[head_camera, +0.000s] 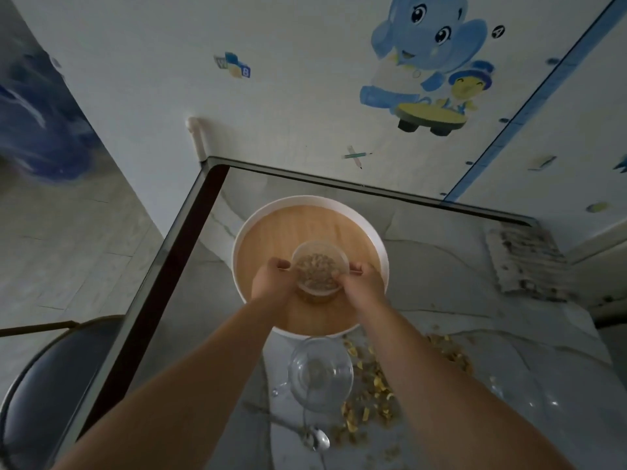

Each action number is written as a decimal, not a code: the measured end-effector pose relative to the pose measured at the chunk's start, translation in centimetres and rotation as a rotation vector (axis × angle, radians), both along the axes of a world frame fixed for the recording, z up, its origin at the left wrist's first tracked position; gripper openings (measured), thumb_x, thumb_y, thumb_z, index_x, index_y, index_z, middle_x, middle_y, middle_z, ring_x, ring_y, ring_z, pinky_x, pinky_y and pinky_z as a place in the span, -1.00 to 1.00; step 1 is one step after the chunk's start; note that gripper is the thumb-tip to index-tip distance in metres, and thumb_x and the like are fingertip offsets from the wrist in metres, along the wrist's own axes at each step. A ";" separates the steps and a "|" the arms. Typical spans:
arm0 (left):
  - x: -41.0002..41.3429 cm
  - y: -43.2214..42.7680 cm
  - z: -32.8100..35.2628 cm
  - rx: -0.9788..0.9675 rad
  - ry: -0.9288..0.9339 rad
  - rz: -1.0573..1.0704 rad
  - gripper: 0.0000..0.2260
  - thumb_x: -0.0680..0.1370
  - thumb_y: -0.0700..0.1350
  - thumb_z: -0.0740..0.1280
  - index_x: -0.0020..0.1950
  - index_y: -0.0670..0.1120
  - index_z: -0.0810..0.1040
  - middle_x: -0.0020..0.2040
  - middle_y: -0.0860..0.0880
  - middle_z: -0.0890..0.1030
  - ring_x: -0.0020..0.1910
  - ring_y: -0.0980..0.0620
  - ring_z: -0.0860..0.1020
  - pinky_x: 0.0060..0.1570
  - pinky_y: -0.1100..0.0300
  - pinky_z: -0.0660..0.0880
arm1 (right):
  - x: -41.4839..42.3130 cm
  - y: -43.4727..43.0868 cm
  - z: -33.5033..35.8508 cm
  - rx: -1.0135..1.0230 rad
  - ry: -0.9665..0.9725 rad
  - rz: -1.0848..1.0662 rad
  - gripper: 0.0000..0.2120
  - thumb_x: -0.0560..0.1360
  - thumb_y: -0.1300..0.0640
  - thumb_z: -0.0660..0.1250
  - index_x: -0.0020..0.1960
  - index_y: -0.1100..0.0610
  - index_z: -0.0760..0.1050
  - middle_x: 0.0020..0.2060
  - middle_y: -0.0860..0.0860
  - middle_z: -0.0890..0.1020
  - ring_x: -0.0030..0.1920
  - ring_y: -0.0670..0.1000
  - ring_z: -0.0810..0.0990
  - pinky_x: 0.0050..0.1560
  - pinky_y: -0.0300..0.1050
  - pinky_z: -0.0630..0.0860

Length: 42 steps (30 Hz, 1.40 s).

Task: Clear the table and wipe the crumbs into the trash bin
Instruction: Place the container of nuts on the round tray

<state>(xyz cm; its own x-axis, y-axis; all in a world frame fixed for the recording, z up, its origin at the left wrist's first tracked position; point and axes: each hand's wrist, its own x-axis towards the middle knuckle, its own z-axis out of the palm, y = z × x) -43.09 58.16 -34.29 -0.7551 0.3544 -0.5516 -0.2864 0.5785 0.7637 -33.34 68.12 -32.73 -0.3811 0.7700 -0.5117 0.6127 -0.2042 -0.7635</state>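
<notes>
A small clear plastic bowl [320, 272] with brownish scraps in it sits over the round tray [271, 228], which has a white rim and a wooden floor. My left hand [272, 283] grips the bowl's left side and my right hand [363, 285] grips its right side. Whether the bowl touches the tray floor I cannot tell. Nearer to me stands an empty clear glass bowl [320, 373]. Yellow-brown crumbs [373, 395] lie scattered on the marble table [475, 340] to the right of it. A metal spoon [319, 439] lies near the front.
A dirty whitish cloth [527, 262] lies at the table's far right by the wall. A dark round chair [44, 395] stands left of the table's dark edge [163, 276]. The decorated wall is right behind the table.
</notes>
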 end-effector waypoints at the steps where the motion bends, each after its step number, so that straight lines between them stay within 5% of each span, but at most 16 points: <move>1: -0.4 0.4 -0.1 0.019 0.001 0.016 -0.72 0.44 -0.06 0.37 0.13 -0.08 0.51 -0.02 -0.11 0.60 -0.05 -0.13 0.62 0.01 -0.06 0.58 | -0.6 0.4 -0.3 0.021 0.003 -0.001 -0.60 0.46 0.13 0.38 0.27 0.16 0.40 0.15 0.07 0.56 -0.02 0.00 0.49 -0.07 -0.18 0.37; 7: -1.9 2.8 0.0 0.155 -0.026 0.040 -0.66 0.47 -0.14 0.35 0.24 -0.07 0.49 -0.03 0.00 0.60 -0.06 0.01 0.57 -0.10 0.13 0.53 | -3.5 3.5 -0.8 0.108 -0.013 0.009 -0.52 0.50 0.05 0.32 0.38 0.13 0.35 0.29 0.05 0.50 0.24 0.08 0.49 0.14 -0.13 0.43; 11: -2.4 3.8 -0.1 0.249 -0.085 0.058 -0.70 0.47 -0.16 0.36 0.20 -0.07 0.49 -0.14 0.08 0.57 -0.11 0.09 0.55 -0.14 0.20 0.51 | -4.5 4.9 -0.9 0.112 -0.029 0.025 -0.54 0.53 0.05 0.27 0.40 0.08 0.33 0.28 0.05 0.50 0.15 0.06 0.50 0.09 -0.10 0.44; 15: -2.9 4.3 -0.2 0.285 -0.105 0.035 -0.67 0.50 -0.16 0.32 0.26 -0.08 0.46 0.06 -0.01 0.59 0.06 0.03 0.52 0.12 0.10 0.48 | -5.1 5.7 -1.1 0.090 0.016 0.012 -0.59 0.53 0.10 0.27 0.36 0.08 0.38 0.20 0.05 0.54 0.03 0.01 0.48 -0.02 -0.13 0.41; 22: -3.4 5.5 0.5 0.295 -0.061 -0.120 -0.54 0.54 -0.17 0.26 0.44 -0.03 0.30 0.32 0.01 0.46 0.22 0.03 0.44 0.17 0.13 0.39 | -5.8 6.4 -1.0 -0.012 0.133 0.007 -0.66 0.50 0.13 0.29 0.27 0.09 0.46 0.13 0.07 0.59 0.13 0.07 0.55 0.20 0.09 0.50; 27: -2.7 4.8 0.7 0.240 -0.048 -0.108 -0.49 0.55 -0.14 0.27 0.48 -0.02 0.22 0.40 -0.07 0.38 0.27 0.00 0.41 0.10 0.18 0.36 | -4.7 6.3 -0.7 0.024 0.117 0.041 -0.58 0.48 0.08 0.34 0.32 0.05 0.41 0.17 0.01 0.56 0.15 0.03 0.54 0.19 0.02 0.49; 32: -1.6 3.1 2.1 0.278 0.013 -0.080 -0.53 0.56 -0.16 0.25 0.46 -0.04 0.27 0.36 -0.05 0.43 0.10 0.10 0.41 0.02 0.22 0.35 | -2.9 5.4 0.2 0.007 0.110 -0.052 -0.53 0.50 0.11 0.32 0.38 0.07 0.33 0.28 0.04 0.47 0.21 0.05 0.49 0.15 0.03 0.52; 37: 0.3 0.9 5.1 0.310 0.072 -0.114 -0.59 0.55 -0.18 0.26 0.40 -0.03 0.36 0.18 0.02 0.53 -0.09 0.18 0.49 -0.24 0.34 0.37 | -0.6 3.4 3.0 -0.018 0.164 -0.119 -0.68 0.50 0.17 0.30 0.25 0.11 0.43 0.15 0.06 0.54 0.11 0.03 0.53 0.07 -0.02 0.54; 42: 2.9 -2.8 9.1 0.341 0.124 -0.131 -0.69 0.53 -0.18 0.29 0.28 -0.09 0.48 0.08 -0.01 0.59 0.00 0.07 0.57 0.08 0.16 0.47 | 2.7 0.0 6.6 -0.008 0.265 -0.109 -0.95 0.50 0.17 0.29 -0.05 0.05 0.50 -0.12 -0.01 0.57 -0.05 0.01 0.57 -0.02 -0.04 0.54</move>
<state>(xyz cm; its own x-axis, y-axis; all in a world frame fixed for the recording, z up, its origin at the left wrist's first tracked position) -40.16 55.32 -25.16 -0.7449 0.5997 -0.2923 -0.1198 0.3109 0.9429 -30.68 68.14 -26.10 -0.4172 0.8101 -0.4119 0.3662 -0.2649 -0.8920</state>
